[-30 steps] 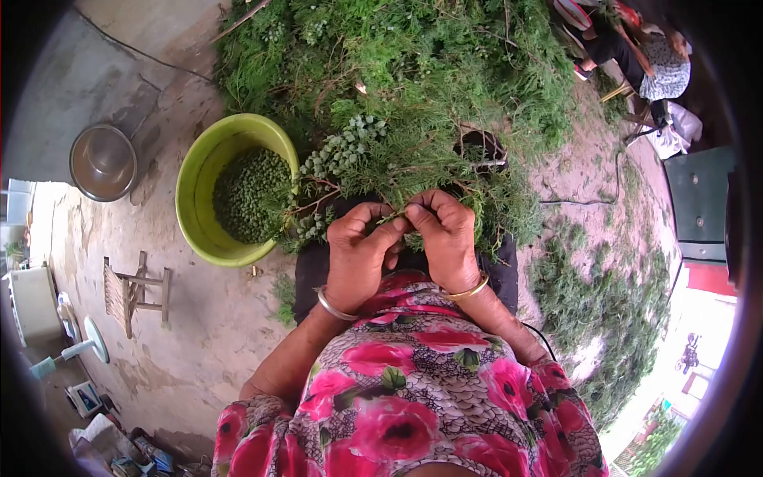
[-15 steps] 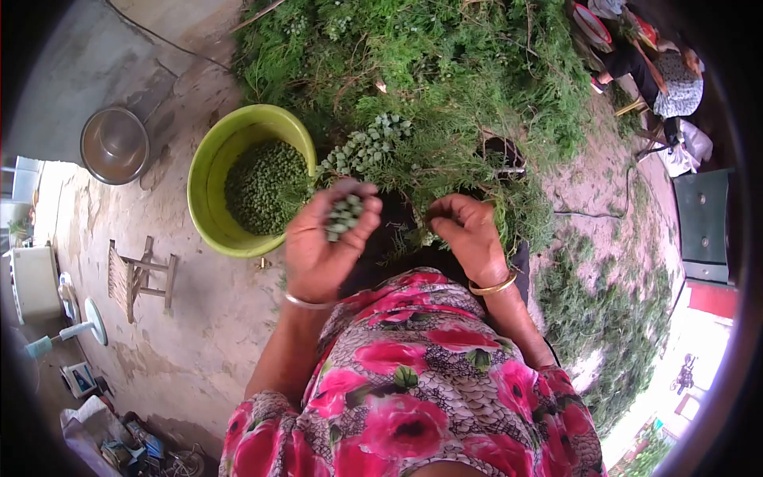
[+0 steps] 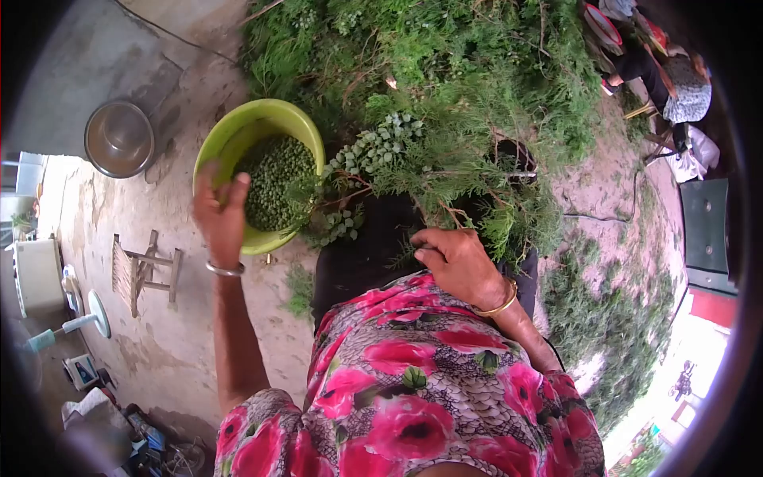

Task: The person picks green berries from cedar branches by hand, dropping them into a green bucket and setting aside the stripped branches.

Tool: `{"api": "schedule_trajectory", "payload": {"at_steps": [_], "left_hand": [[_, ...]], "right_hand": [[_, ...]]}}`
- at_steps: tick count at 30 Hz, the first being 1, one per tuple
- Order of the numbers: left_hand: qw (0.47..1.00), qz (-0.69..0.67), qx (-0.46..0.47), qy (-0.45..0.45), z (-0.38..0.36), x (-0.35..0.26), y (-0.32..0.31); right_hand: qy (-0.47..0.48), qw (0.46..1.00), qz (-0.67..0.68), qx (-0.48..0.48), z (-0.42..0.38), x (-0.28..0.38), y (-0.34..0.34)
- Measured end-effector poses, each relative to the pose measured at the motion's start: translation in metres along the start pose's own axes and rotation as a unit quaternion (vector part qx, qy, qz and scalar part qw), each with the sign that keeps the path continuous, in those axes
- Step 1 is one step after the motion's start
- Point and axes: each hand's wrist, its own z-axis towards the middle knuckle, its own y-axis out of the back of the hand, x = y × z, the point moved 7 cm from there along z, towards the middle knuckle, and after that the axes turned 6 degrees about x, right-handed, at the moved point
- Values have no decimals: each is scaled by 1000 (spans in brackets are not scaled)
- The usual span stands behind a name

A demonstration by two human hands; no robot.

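My left hand [image 3: 220, 219] is over the near left rim of a lime-green bucket [image 3: 208, 159], smeared by motion. Its thumb and fingers stand apart, and I see no cones in it. Small round green cones [image 3: 278, 181] cover the bucket's bottom. Above my lap, my right hand [image 3: 465, 262] is closed, thumb and forefinger pressed together; what they pinch is too small to make out. A leafy evergreen branch [image 3: 457, 171] lies across my dark trousers [image 3: 369, 246]. Clusters of pale green cones [image 3: 377, 147] hang from its left side, beside the bucket.
A large heap of cut evergreen branches [image 3: 445, 56] fills the far side. To the left are a steel bowl [image 3: 119, 139] and a small wooden stool [image 3: 143, 270]. Loose sprigs [image 3: 612, 310] litter the ground at right. Another person [image 3: 660, 75] sits at the upper right.
My left hand has moved left from beside the branch to the bucket, and the handful of cones no longer shows in it. My right hand has shifted slightly down and left.
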Motion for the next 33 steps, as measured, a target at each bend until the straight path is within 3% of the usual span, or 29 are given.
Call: {"api": "schedule_trajectory", "payload": {"at_steps": [2,5,8,10,14,17,18,19,20,21,22,23,24,25,26,27,28,29,30,31,32,33], "left_hand": [[993,-38,113,1,-24,-21,-30],[986,-26,163,-30,-57,-47,-59],[969,27,222,-103,-70,-64,-78],[938,148,241,-201,-71,-76,-91],[909,221,321,-150,-76,-57,-107],[913,157,360,-114,-72,-44,-113],[926,99,362,-35,-66,-37,-110],[931,38,361,45,-62,-28,-108],[932,39,359,43,-57,-24,-104],[940,-15,331,-80,-49,-37,-94],[931,-69,298,-200,-49,-52,-84],[931,-70,298,-199,-50,-54,-85],[926,-216,308,-9,-48,-40,-89],[868,-350,302,181,-55,-29,-98],[803,-446,266,291,-64,-31,-106],[802,-448,269,291,-70,-34,-109],[869,-351,281,206,-72,-41,-105],[919,-247,286,116,-75,-51,-102],[847,-350,262,303,-88,-42,-108],[847,-350,262,304,-93,-40,-110],[892,-281,268,233,-95,-39,-109],[926,-209,271,159,-95,-45,-104]], "right_hand": [[6,998,-11,56,2,4,-7],[33,999,-5,40,8,15,-9],[70,997,-39,20,17,24,-13],[82,994,-57,42,24,33,-17],[152,982,-100,53,35,51,-27],[166,985,-46,15,48,59,-22],[167,985,-46,14,53,58,-23],[73,997,-13,24,61,41,-25],[-21,999,20,33,66,23,-29],[-20,999,20,33,70,14,-35],[-106,979,161,64,71,-11,-48],[-190,931,297,92,68,-27,-61],[-250,857,438,104,65,-25,-69],[-251,857,438,102,66,-25,-71],[-246,799,539,98,67,-24,-75],[-238,731,633,91,70,-22,-78],[-259,696,666,73,75,-37,-92],[-259,696,666,71,76,-48,-95],[-217,682,690,111,80,-43,-97],[-174,664,711,153,82,-35,-99],[-186,696,682,128,81,-39,-98],[-188,695,682,131,82,-41,-101]]}}
